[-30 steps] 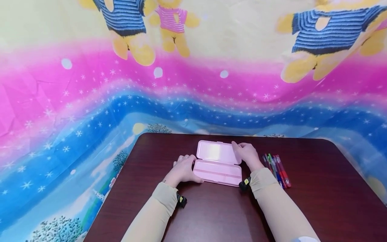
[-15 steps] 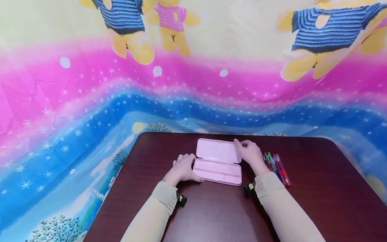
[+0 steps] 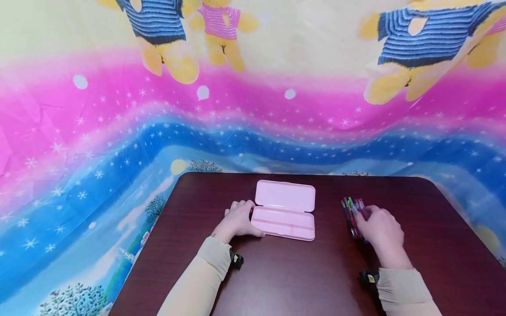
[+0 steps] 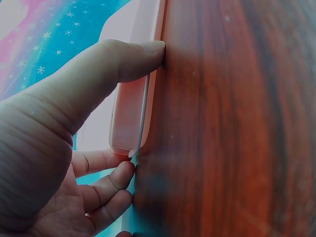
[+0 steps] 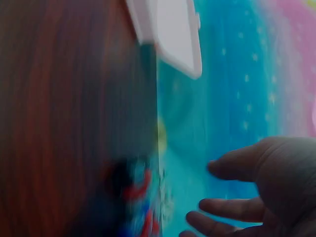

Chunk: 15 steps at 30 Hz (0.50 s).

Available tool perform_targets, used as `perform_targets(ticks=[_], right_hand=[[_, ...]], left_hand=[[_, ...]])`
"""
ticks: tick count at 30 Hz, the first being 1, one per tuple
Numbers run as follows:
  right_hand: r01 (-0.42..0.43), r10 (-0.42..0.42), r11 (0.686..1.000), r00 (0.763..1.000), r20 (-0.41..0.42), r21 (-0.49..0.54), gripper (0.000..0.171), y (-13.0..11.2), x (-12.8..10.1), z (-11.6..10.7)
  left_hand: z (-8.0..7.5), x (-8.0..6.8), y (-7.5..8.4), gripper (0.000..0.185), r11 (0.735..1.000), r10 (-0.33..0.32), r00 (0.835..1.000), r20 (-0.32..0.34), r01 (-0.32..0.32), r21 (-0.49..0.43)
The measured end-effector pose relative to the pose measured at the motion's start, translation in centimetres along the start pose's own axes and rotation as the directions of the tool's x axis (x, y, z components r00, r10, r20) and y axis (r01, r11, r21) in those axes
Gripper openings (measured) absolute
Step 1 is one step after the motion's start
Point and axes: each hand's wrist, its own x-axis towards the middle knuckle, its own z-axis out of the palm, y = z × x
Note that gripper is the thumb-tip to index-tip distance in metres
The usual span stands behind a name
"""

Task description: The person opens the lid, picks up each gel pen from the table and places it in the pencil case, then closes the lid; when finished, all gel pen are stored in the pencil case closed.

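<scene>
Left hand [image 3: 238,220] rests at the pencil case's [image 3: 285,210] 9 o'clock end, thumb and curled fingers gripping it; the case lies open mid-table [image 3: 276,281]. At 3 o'clock the right hand [image 3: 378,228], fingers loose, hovers over the pens [image 3: 349,210]. They'd probably roll if nudged. It hides most of them, and that wrist view is blurry.

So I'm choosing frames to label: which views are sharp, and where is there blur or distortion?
Head view: mostly sharp, wide-angle bending at the edges, slight motion blur on the right hand over the pens. Left wrist view: left hand and pencil case readable, table smeared. Right wrist view: heavily blurred; pens only colored smudges.
</scene>
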Motion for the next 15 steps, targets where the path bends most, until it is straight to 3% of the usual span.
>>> perform_targets(ticks=[7, 15], right_hand=[[-0.075, 0.076, 0.997, 0.996, 0.048, -0.024, 0.063, 3.2, 0.2, -0.2], [-0.066, 0.065, 0.998, 0.995, 0.073, 0.003, 0.059, 3.8, 0.4, 0.6]], left_hand=[[0.0, 0.0, -0.2, 0.088, 1.000, -0.004, 1.000, -0.004, 0.004, 0.003], [0.1, 0.0, -0.1, 0.088, 1.000, -0.004, 1.000, 0.001, 0.004, 0.004]])
